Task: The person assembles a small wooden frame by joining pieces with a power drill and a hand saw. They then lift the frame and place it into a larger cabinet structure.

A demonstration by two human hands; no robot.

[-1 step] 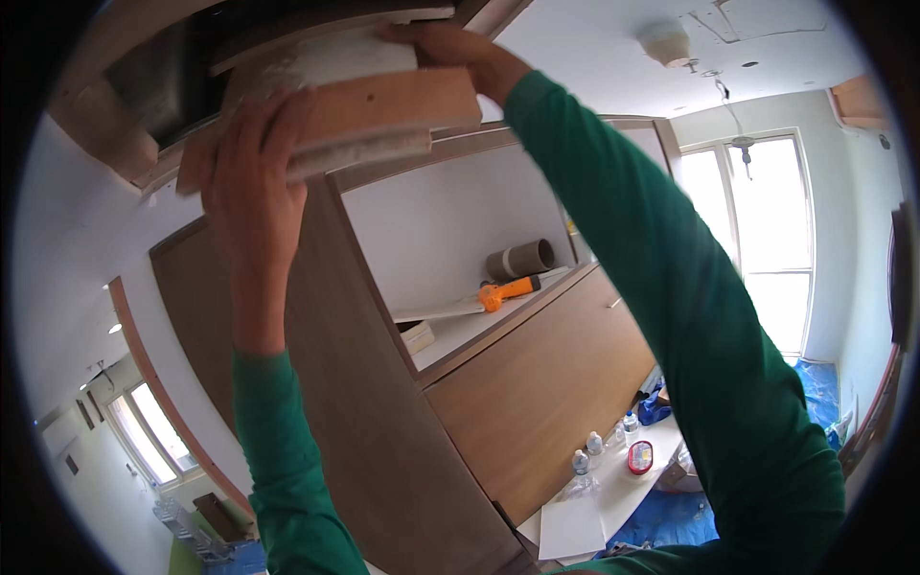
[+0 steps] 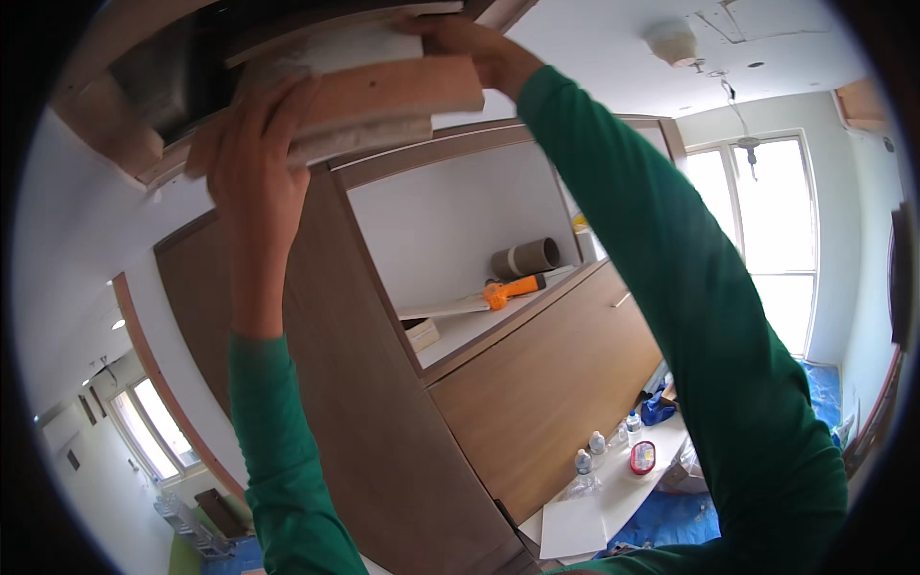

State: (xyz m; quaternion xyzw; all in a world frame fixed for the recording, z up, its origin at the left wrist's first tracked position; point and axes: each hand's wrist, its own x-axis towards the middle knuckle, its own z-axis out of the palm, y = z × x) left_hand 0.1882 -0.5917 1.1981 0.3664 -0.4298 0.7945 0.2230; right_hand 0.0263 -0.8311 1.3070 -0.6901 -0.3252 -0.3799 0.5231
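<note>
Overhead I hold a wood-edged white panel (image 2: 388,91), tilted below a dark ceiling opening (image 2: 163,72). A reddish-brown wooden strip runs along its near edge, with a pale layer under it. My left hand (image 2: 257,182) is closed over the left end of that strip, its fingers slightly blurred. My right hand (image 2: 479,50) grips the far right side of the panel, with its fingertips on the white surface and its thumb out of sight. The opening has a wooden frame (image 2: 115,134), and the panel's far part reaches up close to it.
Ahead stands a brown cabinet (image 2: 383,441) whose open niche holds an orange power tool (image 2: 508,289) and a brown roll (image 2: 527,257). Lower right, bottles (image 2: 585,462) and a red container (image 2: 642,457) sit on a white surface (image 2: 575,532). A wire-hung fitting (image 2: 747,144) dangles by the window.
The panel and both hands have shifted slightly up and to the right in the view. Both hands keep their hold.
</note>
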